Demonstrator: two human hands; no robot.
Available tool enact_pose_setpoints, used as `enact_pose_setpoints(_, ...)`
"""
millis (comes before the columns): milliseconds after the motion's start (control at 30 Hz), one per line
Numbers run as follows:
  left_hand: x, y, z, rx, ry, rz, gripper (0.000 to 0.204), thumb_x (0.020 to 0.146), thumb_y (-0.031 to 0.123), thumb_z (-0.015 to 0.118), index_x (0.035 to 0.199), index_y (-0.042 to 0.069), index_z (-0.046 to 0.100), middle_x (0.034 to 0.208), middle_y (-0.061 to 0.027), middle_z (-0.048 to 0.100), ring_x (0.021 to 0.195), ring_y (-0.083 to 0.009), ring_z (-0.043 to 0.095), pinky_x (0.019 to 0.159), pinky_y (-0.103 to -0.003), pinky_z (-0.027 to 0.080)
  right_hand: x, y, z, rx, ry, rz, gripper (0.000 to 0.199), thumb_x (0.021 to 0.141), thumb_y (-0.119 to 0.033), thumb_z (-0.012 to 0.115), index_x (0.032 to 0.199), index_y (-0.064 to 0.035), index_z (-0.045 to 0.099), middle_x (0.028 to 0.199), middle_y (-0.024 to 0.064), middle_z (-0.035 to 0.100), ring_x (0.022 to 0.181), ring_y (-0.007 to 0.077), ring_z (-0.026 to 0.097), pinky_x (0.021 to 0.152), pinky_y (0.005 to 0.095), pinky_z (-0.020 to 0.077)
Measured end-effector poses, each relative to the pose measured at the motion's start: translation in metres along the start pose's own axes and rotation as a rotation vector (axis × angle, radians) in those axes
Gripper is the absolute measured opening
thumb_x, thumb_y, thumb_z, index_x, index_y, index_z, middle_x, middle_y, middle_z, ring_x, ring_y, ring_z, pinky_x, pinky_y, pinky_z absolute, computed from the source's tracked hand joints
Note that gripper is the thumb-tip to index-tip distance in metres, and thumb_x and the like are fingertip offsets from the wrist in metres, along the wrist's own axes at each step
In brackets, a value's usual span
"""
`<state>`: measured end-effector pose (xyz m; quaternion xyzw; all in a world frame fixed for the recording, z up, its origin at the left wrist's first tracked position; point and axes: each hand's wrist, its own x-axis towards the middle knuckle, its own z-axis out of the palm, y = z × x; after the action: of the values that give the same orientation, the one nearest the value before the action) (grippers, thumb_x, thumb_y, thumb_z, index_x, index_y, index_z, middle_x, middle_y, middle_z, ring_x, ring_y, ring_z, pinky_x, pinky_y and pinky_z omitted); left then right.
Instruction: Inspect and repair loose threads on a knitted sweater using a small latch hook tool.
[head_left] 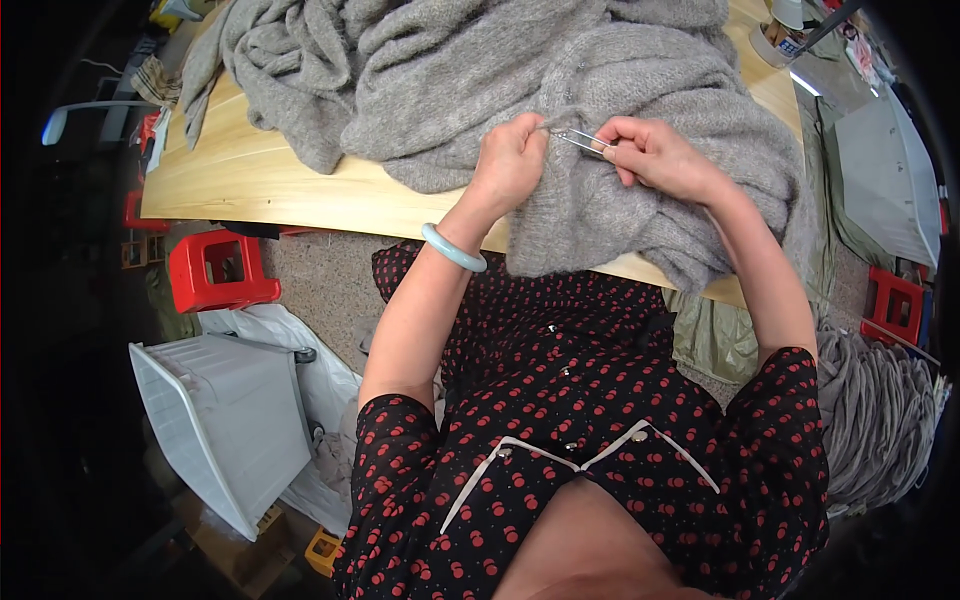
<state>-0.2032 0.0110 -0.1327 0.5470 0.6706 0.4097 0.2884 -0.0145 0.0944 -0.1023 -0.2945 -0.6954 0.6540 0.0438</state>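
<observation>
Knit: a grey knitted garment [560, 110] lay heaped on the wooden table [250, 180], its edge hanging toward the lap.
Left hand [508, 160]: pinched a fold taut.
Right hand [645, 150]: fingers pressed on small metal snips [580, 137].
Care: tip probably best kept clear of sound stitches.
Bin: grey plastic tub [225, 420] on the floor, tipped; contents unseen.

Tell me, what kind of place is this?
Probably a clothing workshop. A big grey knitted garment lies on a wooden table, the right hand works on it with a small metal tool, and more grey knitwear is piled nearby.
</observation>
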Motion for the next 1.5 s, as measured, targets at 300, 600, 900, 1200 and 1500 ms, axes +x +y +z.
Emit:
enact_pose_setpoints(300,0.001,0.018,-0.015,0.045,-0.055,0.077,0.019,0.081,0.015,0.055,0.089,-0.002,0.059,0.063,-0.0053,0.053,0.061,-0.0113,0.049,0.057,-0.027,0.041,-0.019,-0.019,0.021,-0.508,0.317,-0.154,0.019,0.082,-0.013,0.049,0.094,-0.0007,0.056,0.062,0.0086,0.056,0.057,0.017,0.054,0.055,0.03,0.0414)
enact_pose_setpoints(600,0.0,0.042,-0.006,0.426,0.056,0.37,0.017,0.074,0.011,0.058,0.067,-0.004,0.056,0.066,-0.0189,0.056,0.064,-0.0348,0.056,0.058,-0.04,0.044,-0.024,-0.015,0.035,-0.702,0.489,-0.323,0.014,0.081,-0.009,0.052,0.091,-0.0003,0.056,0.074,0.019,0.059,0.071,0.0349,0.058,0.063,0.0393,0.0446)
enact_pose_setpoints(900,0.004,0.036,0.003,0.373,0.169,0.278,0.017,0.075,0.011,0.054,0.065,-0.003,0.055,0.061,-0.0203,0.054,0.058,-0.0338,0.056,0.056,-0.04,0.044,-0.023,0.008,0.057,-0.692,0.679,-0.295,0.015,0.082,-0.006,0.05,0.097,-0.0034,0.053,0.081,0.0189,0.059,0.074,0.0365,0.058,0.063,0.0411,0.0453)
enact_pose_setpoints(1200,0.016,0.015,-0.015,-0.174,-0.196,-0.148,0.02,0.082,0.017,0.055,0.069,0.002,0.057,0.055,0.0028,0.047,0.05,-0.005,0.042,0.046,-0.022,0.033,-0.019,0.027,0.068,-0.599,0.782,-0.345,0.015,0.082,-0.006,0.05,0.096,-0.0043,0.055,0.075,0.014,0.06,0.065,0.0283,0.06,0.06,0.0349,0.0465)
enact_pose_setpoints(1500,0.0,0.026,-0.02,0.137,-0.174,0.043,0.021,0.078,0.016,0.063,0.075,-0.004,0.058,0.059,-0.0036,0.053,0.055,-0.0097,0.047,0.052,-0.024,0.038,-0.022,0.007,0.058,-0.341,0.612,-0.146,0.015,0.084,-0.011,0.051,0.094,-0.0019,0.056,0.063,0.0056,0.058,0.059,0.0108,0.056,0.056,0.0255,0.0439)
